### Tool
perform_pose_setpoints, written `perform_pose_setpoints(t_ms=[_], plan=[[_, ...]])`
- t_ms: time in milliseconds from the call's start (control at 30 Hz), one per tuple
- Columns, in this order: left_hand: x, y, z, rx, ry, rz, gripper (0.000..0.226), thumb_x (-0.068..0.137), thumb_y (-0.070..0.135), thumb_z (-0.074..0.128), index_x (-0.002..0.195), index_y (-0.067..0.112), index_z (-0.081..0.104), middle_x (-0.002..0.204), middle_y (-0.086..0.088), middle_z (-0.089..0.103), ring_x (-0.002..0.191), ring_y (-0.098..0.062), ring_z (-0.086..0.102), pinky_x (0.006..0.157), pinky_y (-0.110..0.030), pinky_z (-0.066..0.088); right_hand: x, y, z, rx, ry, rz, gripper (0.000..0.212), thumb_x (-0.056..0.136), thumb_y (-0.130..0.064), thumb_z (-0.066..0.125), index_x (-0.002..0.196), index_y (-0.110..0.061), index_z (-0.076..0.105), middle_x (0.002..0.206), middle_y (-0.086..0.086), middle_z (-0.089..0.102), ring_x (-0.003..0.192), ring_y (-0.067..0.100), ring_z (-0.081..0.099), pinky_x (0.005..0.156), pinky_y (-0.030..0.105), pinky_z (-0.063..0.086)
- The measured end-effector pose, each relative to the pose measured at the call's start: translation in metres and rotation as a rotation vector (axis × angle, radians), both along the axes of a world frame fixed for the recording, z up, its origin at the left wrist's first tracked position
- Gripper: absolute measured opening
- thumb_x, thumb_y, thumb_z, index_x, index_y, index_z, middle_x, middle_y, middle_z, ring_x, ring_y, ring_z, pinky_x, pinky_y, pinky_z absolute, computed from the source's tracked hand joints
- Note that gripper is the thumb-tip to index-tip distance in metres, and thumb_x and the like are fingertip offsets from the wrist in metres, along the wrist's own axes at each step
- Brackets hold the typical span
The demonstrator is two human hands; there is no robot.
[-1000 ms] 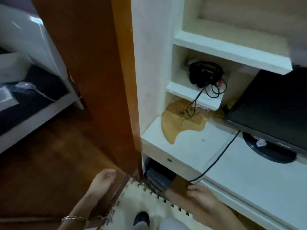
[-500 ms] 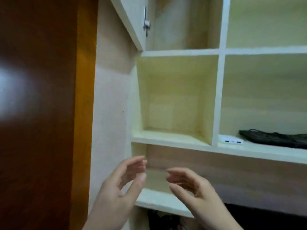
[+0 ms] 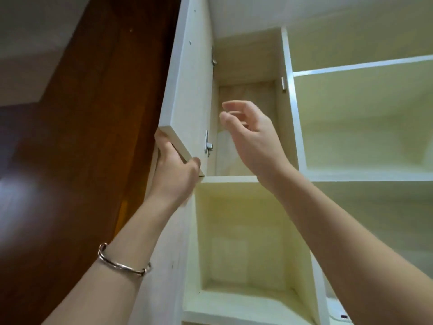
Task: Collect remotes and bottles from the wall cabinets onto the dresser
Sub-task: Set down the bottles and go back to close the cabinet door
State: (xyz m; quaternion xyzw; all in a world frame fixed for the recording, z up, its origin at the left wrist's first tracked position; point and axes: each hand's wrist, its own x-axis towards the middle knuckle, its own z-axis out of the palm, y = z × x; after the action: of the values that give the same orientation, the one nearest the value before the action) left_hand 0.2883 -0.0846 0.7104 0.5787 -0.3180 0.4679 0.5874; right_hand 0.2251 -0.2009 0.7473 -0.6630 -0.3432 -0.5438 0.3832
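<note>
I look up at a pale wall cabinet. Its top left door (image 3: 187,85) is swung open to the left. My left hand (image 3: 174,171) grips the door's bottom corner. My right hand (image 3: 251,137) is raised in front of the open top compartment (image 3: 248,95), fingers loosely curled and apart, holding nothing. From below, no remote or bottle shows in that compartment. The open cubby (image 3: 246,242) underneath shows nothing inside.
A dark brown wooden door (image 3: 77,141) stands close on the left. Open shelves (image 3: 365,118) fill the right side. A small white device (image 3: 337,311) lies on a lower shelf at the bottom right. A metal bangle (image 3: 121,263) circles my left wrist.
My view swung from the floor and TV stand up to the top cabinet. Both hands rose; the left took hold of the open door's corner and the right lifted toward the top compartment.
</note>
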Motion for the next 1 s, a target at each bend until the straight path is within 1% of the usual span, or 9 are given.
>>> perform_pose_setpoints(t_ms=[33, 100, 167, 233, 333, 400, 500, 733, 1000], plan=[[-0.001, 0.000, 0.002, 0.023, -0.009, 0.041, 0.076, 0.088, 0.015, 0.053, 0.146, 0.023, 0.003, 0.131, -0.002, 0.051, 0.120, -0.025, 0.050, 0.097, -0.036, 0.046, -0.004, 0.005, 0.010, 0.002, -0.004, 0.013, 0.031, 0.092, -0.027, 0.051, 0.121, -0.018, 0.055, 0.097, -0.008, 0.061, 0.078, -0.006, 0.058, 0.061, 0.004, 0.044], [-0.003, -0.004, 0.001, 0.083, -0.086, 0.133, 0.069, 0.088, 0.005, 0.051, 0.144, 0.014, 0.012, 0.111, 0.008, 0.053, 0.111, -0.022, 0.052, 0.083, -0.014, 0.048, -0.012, 0.011, 0.023, -0.005, 0.004, 0.051, 0.039, 0.092, -0.036, 0.048, 0.129, -0.024, 0.047, 0.115, -0.006, 0.058, 0.101, 0.007, 0.059, 0.074, 0.014, 0.047], [-0.007, -0.015, -0.004, 0.212, -0.173, 0.201, 0.070, 0.086, 0.003, 0.050, 0.144, 0.019, 0.013, 0.122, 0.016, 0.048, 0.117, -0.010, 0.047, 0.081, 0.000, 0.038, -0.016, 0.011, 0.029, -0.018, 0.015, 0.081, 0.045, 0.092, -0.042, 0.046, 0.135, -0.028, 0.040, 0.127, -0.004, 0.053, 0.113, 0.013, 0.055, 0.090, 0.024, 0.045], [-0.006, -0.032, -0.002, 0.357, -0.265, 0.234, 0.080, 0.081, 0.004, 0.050, 0.148, 0.025, 0.011, 0.146, 0.015, 0.032, 0.133, -0.001, 0.030, 0.101, -0.004, 0.028, -0.013, 0.002, 0.030, 0.021, -0.039, 0.020, 0.048, 0.092, -0.037, 0.049, 0.137, -0.028, 0.037, 0.133, 0.001, 0.046, 0.114, 0.010, 0.049, 0.095, 0.021, 0.040], [-0.004, -0.065, 0.006, 0.486, -0.297, 0.267, 0.082, 0.076, -0.005, 0.049, 0.148, 0.020, 0.018, 0.156, 0.004, 0.023, 0.145, -0.009, 0.018, 0.119, -0.028, 0.016, 0.003, -0.035, 0.030, 0.219, -0.150, -0.142, 0.049, 0.091, -0.018, 0.050, 0.139, -0.020, 0.037, 0.127, 0.005, 0.049, 0.108, 0.013, 0.051, 0.099, 0.027, 0.042], [-0.001, -0.084, 0.008, 0.556, -0.245, 0.304, 0.085, 0.077, -0.002, 0.047, 0.149, 0.026, 0.012, 0.159, 0.003, 0.010, 0.147, -0.009, 0.010, 0.121, -0.035, 0.009, 0.014, -0.064, 0.027, 0.240, -0.152, -0.234, 0.047, 0.092, -0.015, 0.050, 0.138, -0.016, 0.038, 0.111, 0.002, 0.054, 0.098, 0.015, 0.054, 0.098, 0.030, 0.044], [0.012, -0.102, 0.009, 0.664, -0.217, 0.405, 0.089, 0.079, 0.001, 0.042, 0.148, 0.035, -0.001, 0.160, 0.008, -0.006, 0.147, -0.006, -0.001, 0.120, -0.030, -0.003, 0.028, -0.096, 0.024, 0.201, -0.114, -0.338, 0.047, 0.093, -0.021, 0.051, 0.138, -0.016, 0.038, 0.102, -0.003, 0.052, 0.092, 0.014, 0.053, 0.090, 0.028, 0.044], [0.036, -0.136, 0.017, 0.889, -0.129, 0.608, 0.084, 0.084, 0.006, 0.040, 0.148, 0.029, -0.009, 0.159, 0.002, -0.016, 0.147, -0.010, -0.010, 0.119, -0.032, -0.004, 0.065, -0.145, 0.023, 0.298, 0.117, -0.582, 0.062, 0.090, -0.038, 0.051, 0.143, -0.016, 0.026, 0.141, 0.008, 0.044, 0.127, 0.027, 0.046, 0.103, 0.045, 0.040], [0.054, -0.150, 0.015, 0.913, -0.108, 0.705, 0.087, 0.085, 0.005, 0.044, 0.148, 0.028, -0.011, 0.158, 0.000, -0.018, 0.147, -0.012, -0.012, 0.120, -0.033, -0.001, 0.091, -0.155, 0.024, 0.326, 0.222, -0.647, 0.049, 0.090, -0.043, 0.046, 0.132, -0.018, 0.042, 0.132, 0.004, 0.055, 0.121, 0.027, 0.052, 0.099, 0.046, 0.042]])
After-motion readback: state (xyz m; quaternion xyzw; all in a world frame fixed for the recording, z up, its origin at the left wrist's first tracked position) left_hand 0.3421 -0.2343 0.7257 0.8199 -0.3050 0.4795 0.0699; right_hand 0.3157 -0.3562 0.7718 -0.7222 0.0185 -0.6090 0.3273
